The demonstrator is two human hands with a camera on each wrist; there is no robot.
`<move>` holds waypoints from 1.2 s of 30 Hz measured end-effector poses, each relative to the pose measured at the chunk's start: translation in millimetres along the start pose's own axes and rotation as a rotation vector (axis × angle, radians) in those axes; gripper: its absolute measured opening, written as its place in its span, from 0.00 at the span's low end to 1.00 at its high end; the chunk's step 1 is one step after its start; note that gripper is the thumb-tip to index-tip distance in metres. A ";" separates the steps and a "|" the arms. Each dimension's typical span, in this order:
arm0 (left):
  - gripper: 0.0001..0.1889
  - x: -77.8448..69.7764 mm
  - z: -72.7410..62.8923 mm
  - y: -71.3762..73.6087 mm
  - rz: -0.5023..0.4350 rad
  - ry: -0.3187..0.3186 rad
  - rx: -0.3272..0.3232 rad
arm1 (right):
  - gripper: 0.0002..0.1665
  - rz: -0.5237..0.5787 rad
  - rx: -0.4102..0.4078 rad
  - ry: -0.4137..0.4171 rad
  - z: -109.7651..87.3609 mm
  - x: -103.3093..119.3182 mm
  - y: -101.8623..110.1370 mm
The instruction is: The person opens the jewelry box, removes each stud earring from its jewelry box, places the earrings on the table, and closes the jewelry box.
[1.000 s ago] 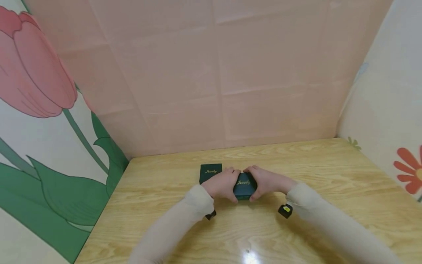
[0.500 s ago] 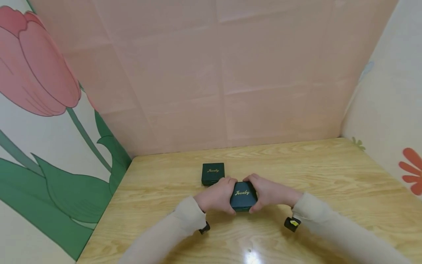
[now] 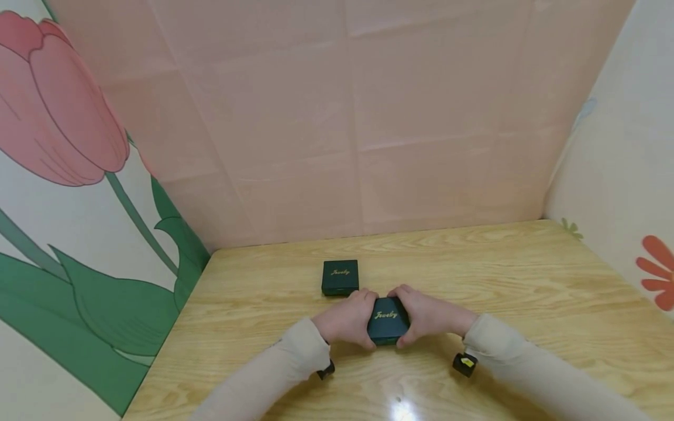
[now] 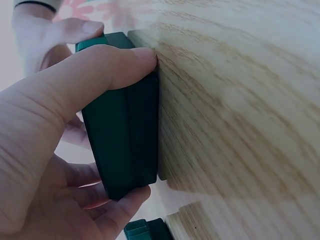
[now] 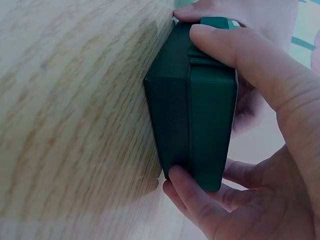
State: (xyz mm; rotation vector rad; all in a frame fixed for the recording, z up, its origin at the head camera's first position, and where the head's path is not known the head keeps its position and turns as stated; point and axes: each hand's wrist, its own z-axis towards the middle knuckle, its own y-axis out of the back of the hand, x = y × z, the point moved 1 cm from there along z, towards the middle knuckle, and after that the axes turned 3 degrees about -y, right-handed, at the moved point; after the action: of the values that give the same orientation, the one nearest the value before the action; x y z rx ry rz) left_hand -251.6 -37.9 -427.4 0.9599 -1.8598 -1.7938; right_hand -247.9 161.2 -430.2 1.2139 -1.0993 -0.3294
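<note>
A dark green jewelry box (image 3: pixel 387 318) with gold "Jewelry" lettering on its closed lid is between both hands in the head view. My left hand (image 3: pixel 350 318) grips its left side, with the thumb (image 4: pixel 120 62) on the near face and fingers at the far edge in the left wrist view. From the right, my right hand (image 3: pixel 423 316) grips the opposite side; its thumb (image 5: pixel 225 42) lies by the front flap. The underside sits at or very close to the tabletop. A second green jewelry box (image 3: pixel 340 277), also closed, stands behind and to the left, apart from the held one.
The wood-grain table (image 3: pixel 263 275) ends at a pink backdrop (image 3: pixel 295 128). A tulip-printed panel (image 3: pixel 79 111) borders it on the left and a flower-printed panel (image 3: pixel 626 146) on the right. Small black wrist cameras hang under both cuffs.
Both hands have brought the held jewelry box toward the person, away from the second box, which is now more fully visible. Over the last half second it moved only slightly nearer.
</note>
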 end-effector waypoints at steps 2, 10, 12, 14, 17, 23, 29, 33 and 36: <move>0.48 -0.4 0.5 -0.4 -0.002 -0.002 0.002 | 0.53 -0.002 0.000 0.002 -0.5 -0.4 -0.5; 0.49 -1.9 0.3 -1.6 -0.012 0.005 0.012 | 0.64 0.017 0.025 -0.003 -7.8 -13.0 0.0; 0.50 -2.3 0.0 -1.1 -0.013 0.012 0.016 | 0.62 0.019 0.025 -0.026 -9.1 -18.4 1.1; 0.51 -2.1 -0.3 -0.7 -0.013 0.018 0.017 | 0.58 0.020 0.027 -0.044 -9.5 -21.4 2.6; 0.51 -0.9 -1.1 0.3 -0.016 0.025 0.016 | 0.53 0.007 0.027 -0.045 -8.7 -22.2 4.4; 0.52 1.4 -2.3 2.0 -0.013 0.024 0.014 | 0.48 -0.041 0.015 -0.015 -5.9 -21.6 4.1; 0.51 0.5 -2.3 3.9 -0.021 0.026 0.025 | 0.49 -0.042 0.015 -0.028 -5.2 -22.0 2.6; 0.51 -1.0 -1.7 3.8 -0.025 0.028 0.030 | 0.51 -0.035 0.011 -0.041 -6.8 -23.2 1.0; 0.53 -2.2 -1.1 2.8 -0.027 0.032 0.038 | 0.51 -0.038 0.001 -0.045 -8.5 -25.0 -0.3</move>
State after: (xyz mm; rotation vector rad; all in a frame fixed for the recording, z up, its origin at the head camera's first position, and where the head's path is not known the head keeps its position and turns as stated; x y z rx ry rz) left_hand -249.9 -37.4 -424.2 1.0259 -1.8760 -1.7536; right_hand -252.9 184.0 -442.4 1.2349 -1.1160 -0.3869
